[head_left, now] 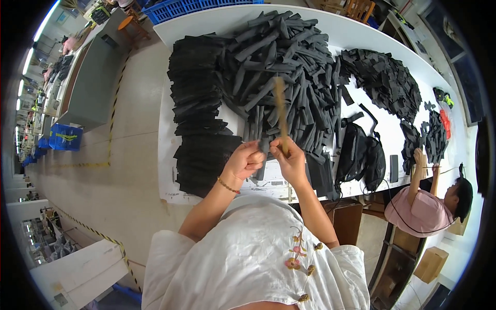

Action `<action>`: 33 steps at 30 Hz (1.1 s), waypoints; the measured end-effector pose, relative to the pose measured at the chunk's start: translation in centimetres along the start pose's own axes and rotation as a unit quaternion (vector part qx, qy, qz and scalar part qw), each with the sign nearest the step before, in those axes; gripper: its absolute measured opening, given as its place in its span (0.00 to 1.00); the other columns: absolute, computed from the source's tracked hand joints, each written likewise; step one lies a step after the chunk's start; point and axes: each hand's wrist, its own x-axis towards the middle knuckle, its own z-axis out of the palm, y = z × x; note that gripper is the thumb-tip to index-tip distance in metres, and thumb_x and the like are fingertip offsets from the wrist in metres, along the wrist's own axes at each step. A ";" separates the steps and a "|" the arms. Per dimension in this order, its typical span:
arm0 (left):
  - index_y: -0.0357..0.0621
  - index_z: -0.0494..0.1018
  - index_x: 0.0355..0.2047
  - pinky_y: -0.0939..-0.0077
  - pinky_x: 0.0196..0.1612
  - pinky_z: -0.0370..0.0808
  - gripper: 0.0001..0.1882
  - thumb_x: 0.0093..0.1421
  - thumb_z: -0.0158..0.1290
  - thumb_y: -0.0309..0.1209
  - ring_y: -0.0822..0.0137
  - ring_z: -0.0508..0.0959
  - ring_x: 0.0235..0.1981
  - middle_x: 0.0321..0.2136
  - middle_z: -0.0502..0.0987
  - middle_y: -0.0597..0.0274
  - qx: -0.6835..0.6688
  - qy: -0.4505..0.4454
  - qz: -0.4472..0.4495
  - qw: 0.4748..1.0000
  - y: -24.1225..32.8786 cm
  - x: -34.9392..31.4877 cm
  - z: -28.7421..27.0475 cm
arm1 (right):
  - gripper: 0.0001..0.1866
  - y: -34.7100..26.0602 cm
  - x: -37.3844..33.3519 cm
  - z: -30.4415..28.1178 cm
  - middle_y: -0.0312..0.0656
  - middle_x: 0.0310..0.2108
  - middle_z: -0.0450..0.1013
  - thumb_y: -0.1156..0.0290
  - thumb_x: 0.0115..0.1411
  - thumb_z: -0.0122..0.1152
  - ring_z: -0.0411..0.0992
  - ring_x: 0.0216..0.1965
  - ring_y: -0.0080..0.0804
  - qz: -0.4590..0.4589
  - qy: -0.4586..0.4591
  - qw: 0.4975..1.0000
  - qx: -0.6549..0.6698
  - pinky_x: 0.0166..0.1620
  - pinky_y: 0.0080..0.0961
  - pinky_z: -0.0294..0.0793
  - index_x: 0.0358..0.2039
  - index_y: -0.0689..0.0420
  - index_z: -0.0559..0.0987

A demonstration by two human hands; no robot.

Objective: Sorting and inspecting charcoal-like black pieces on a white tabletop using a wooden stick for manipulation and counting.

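My right hand (291,161) is closed on a flat, light wooden stick (280,106), blurred by motion, which points away from me. My left hand (245,161) pinches the end of a small dark grey fabric tube (264,145), right beside the right fingers. Whether the stick touches this tube cannot be made out. Just beyond both hands lies a big heap of narrow dark grey fabric tubes (289,62). Left of it, flat black fabric pieces (199,88) are stacked in a long overlapping row.
A white table (166,170) carries everything. To the right lie black bags (356,150), a dark phone-like slab (394,168) and another black fabric pile (385,80). A co-worker in pink (423,209) handles pieces at the right end. A blue crate (66,137) stands far left.
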 end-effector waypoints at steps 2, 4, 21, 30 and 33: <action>0.43 0.68 0.27 0.88 0.13 0.51 0.11 0.65 0.47 0.34 0.83 0.51 0.12 0.12 0.52 0.77 -0.078 -0.061 -0.004 0.995 0.3 0.3 2.0 | 0.05 1.0 -0.6 -0.3 0.29 0.25 0.67 0.76 0.58 0.60 0.60 0.23 0.13 0.147 0.021 0.985 0.085 0.25 0.11 0.58 0.36 0.61 0.76; 0.44 0.67 0.25 0.87 0.13 0.51 0.12 0.66 0.46 0.34 0.83 0.52 0.12 0.12 0.53 0.77 0.067 0.029 0.004 0.997 0.4 0.8 4.2 | 0.05 0.6 -1.1 -1.3 0.28 0.24 0.66 0.75 0.59 0.59 0.59 0.22 0.12 0.174 0.041 0.976 0.124 0.24 0.11 0.57 0.36 0.60 0.76; 0.48 0.62 0.21 0.86 0.14 0.52 0.17 0.67 0.44 0.38 0.80 0.53 0.12 0.11 0.53 0.75 0.037 0.194 0.035 0.980 -2.9 0.7 0.7 | 0.09 4.9 8.4 -26.1 0.38 0.23 0.66 0.71 0.66 0.40 0.61 0.15 0.22 0.188 0.359 0.868 0.286 0.14 0.18 0.56 0.42 0.60 0.66; 0.49 0.65 0.24 0.86 0.15 0.54 0.13 0.67 0.43 0.35 0.80 0.55 0.13 0.11 0.54 0.74 -0.069 0.200 0.029 0.977 -3.3 0.8 -1.7 | 0.08 8.1 12.5 -30.9 0.38 0.23 0.67 0.74 0.63 0.41 0.61 0.16 0.22 0.216 0.377 0.861 0.265 0.14 0.18 0.55 0.40 0.61 0.66; 0.49 0.65 0.24 0.87 0.14 0.54 0.13 0.67 0.42 0.36 0.80 0.55 0.13 0.11 0.54 0.74 -0.108 0.224 0.021 0.968 -3.4 0.6 -2.0 | 0.08 9.0 13.4 -30.8 0.38 0.23 0.68 0.74 0.62 0.40 0.61 0.15 0.21 0.251 0.372 0.853 0.267 0.14 0.17 0.54 0.39 0.59 0.68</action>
